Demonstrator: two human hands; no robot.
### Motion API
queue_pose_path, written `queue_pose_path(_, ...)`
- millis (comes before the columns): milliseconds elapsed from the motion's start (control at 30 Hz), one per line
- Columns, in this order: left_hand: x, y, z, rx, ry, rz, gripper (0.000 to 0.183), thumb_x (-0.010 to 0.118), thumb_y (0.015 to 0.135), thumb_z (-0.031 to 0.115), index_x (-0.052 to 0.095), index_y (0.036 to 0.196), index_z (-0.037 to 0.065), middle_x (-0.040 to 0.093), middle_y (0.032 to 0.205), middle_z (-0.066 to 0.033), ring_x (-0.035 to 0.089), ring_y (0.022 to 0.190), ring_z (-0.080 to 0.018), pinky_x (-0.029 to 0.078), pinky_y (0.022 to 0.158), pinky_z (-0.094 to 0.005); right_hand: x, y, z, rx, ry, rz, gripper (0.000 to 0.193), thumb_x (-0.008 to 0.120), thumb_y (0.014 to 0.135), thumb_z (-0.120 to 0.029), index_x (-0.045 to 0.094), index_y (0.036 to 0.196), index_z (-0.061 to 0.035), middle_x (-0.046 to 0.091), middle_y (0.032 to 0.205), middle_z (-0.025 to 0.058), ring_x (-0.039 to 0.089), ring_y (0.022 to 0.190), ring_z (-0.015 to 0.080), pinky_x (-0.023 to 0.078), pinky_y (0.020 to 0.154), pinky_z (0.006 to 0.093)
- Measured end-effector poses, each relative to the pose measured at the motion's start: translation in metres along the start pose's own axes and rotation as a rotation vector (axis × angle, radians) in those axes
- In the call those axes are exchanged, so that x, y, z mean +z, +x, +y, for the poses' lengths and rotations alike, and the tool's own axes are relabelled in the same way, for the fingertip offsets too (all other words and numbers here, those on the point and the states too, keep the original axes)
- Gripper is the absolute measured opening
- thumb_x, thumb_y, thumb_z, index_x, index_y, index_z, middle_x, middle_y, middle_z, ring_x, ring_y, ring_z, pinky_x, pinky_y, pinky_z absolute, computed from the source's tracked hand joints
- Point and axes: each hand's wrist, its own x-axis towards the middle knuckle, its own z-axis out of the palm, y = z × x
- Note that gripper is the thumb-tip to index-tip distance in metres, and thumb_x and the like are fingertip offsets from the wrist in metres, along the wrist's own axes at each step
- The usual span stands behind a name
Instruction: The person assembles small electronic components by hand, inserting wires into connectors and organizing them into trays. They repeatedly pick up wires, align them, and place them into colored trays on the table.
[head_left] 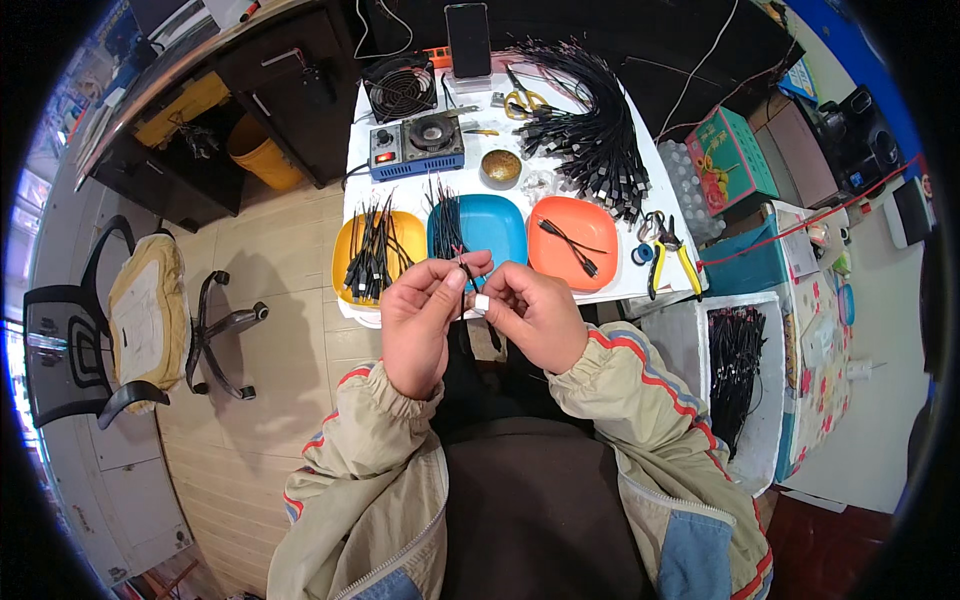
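Observation:
In front of my body, just off the table's near edge, my left hand (425, 310) pinches a thin black cable (469, 274) between thumb and forefinger. Close on its right, my right hand (538, 310) has its thumb and fingers closed at the same cable. A small white piece (482, 302), perhaps tape or a wrap, shows at my right fingertips; I cannot tell which. Ends of the cable hang below my hands against dark clothing. Behind them are a yellow plate (340, 252) and a blue plate (508, 218) with black cables, and an orange plate (560, 214) holding a few cables.
A blue hot-plate-like box (418, 150), a fan (402, 88), a phone (469, 40), a small bowl (501, 168), scissors (522, 98) and a large cable bundle (600, 140) stand behind. Yellow-handled wire strippers (668, 262) lie right. A white bin (765, 400) holds more cables.

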Motion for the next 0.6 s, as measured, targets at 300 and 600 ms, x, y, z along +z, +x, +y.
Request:
queue_pose_path(300,0.015,-0.008,-0.012,0.159,0.094,-0.065,0.016,0.05,0.096,0.006,0.061,0.102,-0.005,0.064,0.106,-0.0151,0.062,0.092,-0.0167,0.051,0.084,-0.0294,-0.008,-0.015,-0.001,-0.021,0.0,-0.021,0.013,0.068,0.086,-0.009,0.058,0.089,-0.0015,0.06,0.076,-0.0009,0.052,0.065,0.0021,0.043,0.058,0.0192)
queue_pose_path(600,0.012,-0.021,-0.013,0.077,0.182,-0.172,0.015,0.051,0.095,0.005,0.059,0.103,-0.005,0.063,0.084,-0.0081,0.055,0.068,-0.01,0.042,0.061,-0.0217,-0.019,-0.011,-0.01,-0.084,0.304,0.082,0.011,0.066,0.085,-0.003,0.058,0.093,-0.0003,0.059,0.081,0.0009,0.055,0.067,0.0043,0.044,0.059,0.0188)
